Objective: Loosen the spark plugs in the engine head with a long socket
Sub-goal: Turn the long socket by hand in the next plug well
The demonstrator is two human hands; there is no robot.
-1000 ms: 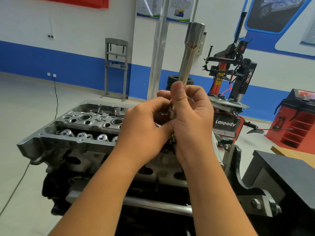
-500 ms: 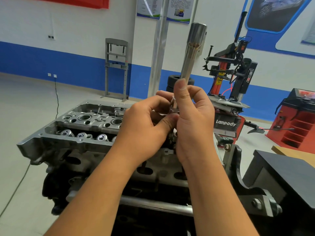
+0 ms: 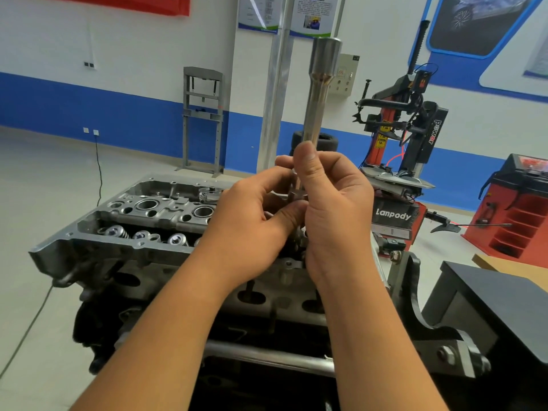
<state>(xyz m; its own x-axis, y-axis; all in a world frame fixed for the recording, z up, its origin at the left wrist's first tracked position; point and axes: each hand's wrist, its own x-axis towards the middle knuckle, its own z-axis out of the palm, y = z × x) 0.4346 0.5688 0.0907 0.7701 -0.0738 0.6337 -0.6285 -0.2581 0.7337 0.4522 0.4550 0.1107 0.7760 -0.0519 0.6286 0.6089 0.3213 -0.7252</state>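
Note:
A long steel socket [image 3: 318, 96] stands nearly upright in front of me, its wide end at the top. My right hand [image 3: 335, 209] grips its lower shaft, thumb pressed along it. My left hand [image 3: 252, 221] pinches the small dark end piece at the socket's bottom, between thumb and fingers. Both hands hover above the grey engine head [image 3: 142, 221], which sits on a stand with open spark plug wells and valve springs showing on its left half. The head's right half is hidden behind my hands.
A black engine stand bracket [image 3: 424, 315] rises at the right, beside a dark bench top [image 3: 498, 298]. Behind stand a tyre changer [image 3: 403, 137], a red machine [image 3: 522, 215] and a grey press frame [image 3: 203, 117]. A cable [image 3: 98, 167] runs over the floor at left.
The socket has tilted slightly and shifted a little rightward. My left thumb and fingers have moved around the piece at its bottom end; the right hand keeps its grip.

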